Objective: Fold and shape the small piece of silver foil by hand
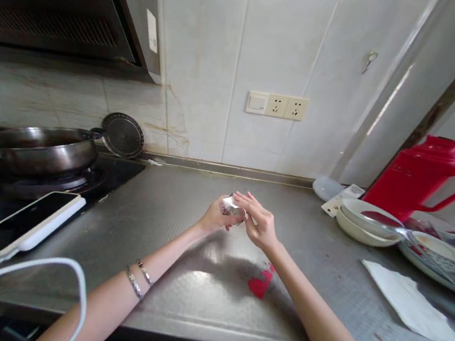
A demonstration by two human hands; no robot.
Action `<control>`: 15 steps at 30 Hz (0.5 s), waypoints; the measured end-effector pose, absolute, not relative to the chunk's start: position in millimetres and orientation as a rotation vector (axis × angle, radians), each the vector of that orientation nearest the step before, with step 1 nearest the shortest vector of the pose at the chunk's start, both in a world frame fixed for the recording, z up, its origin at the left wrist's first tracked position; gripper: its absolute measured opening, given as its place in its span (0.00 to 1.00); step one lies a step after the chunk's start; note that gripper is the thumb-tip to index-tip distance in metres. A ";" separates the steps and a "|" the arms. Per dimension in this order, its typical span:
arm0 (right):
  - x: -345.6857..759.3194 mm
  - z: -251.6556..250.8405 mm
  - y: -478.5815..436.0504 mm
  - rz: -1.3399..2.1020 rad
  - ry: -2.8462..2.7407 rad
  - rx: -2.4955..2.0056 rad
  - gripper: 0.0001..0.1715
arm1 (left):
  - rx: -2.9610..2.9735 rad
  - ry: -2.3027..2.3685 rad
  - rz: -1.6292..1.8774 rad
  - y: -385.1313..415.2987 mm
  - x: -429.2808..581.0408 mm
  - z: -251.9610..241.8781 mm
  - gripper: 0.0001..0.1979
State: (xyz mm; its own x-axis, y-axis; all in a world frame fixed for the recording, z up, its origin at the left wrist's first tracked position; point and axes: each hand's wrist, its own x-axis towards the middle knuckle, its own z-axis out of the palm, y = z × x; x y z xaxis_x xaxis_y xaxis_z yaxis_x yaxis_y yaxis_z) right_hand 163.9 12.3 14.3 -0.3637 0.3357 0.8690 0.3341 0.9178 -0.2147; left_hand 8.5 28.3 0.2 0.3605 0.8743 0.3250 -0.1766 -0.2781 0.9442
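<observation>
1. White on top and see-through below, with darker flecks: head view, a small item (228,210), mostly covered by fingers. Exact shape can't be told.
2. Location: between both hands, up off the steel worktop (177,191), mid-frame.
3. Left hand (214,215): curled round the item's side, gripping it. Two silver bracelets (137,281) on that forearm.
4. Right hand (261,222): fingers nearly straight, laid over the white top and touching it. Can't tell if it's pinching or just resting.
5. Red patch (259,285) on the worktop, near side of the hands, beside the right forearm. Ragged edge.
6. Right side: white paper sheet (409,300) lying flat, stacked bowls (361,231), red thermos (414,178) behind.
7. Left side: white-edged phone (22,225) with cable plugged in, steel pan (48,152) on the hob.
</observation>
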 end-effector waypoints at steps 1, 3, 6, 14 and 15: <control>164.5 15.0 13.3 0.026 -1.942 -0.519 0.20 | 1.479 0.682 1.185 27.4 8.6 0.4 0.27; 165.5 16.2 14.9 0.088 -1.851 -0.625 0.18 | 1.427 0.735 1.206 25.9 8.8 0.1 0.30; 165.0 16.5 14.2 0.138 -1.772 -0.715 0.17 | 1.386 0.772 1.222 25.8 9.0 -0.4 0.32; 162.5 17.0 9.8 0.125 -1.895 -0.528 0.18 | 1.354 0.769 1.261 26.6 7.8 3.1 0.31; 163.1 17.7 10.9 0.148 -1.884 -0.550 0.18 | 1.348 0.770 1.260 25.8 7.7 3.5 0.31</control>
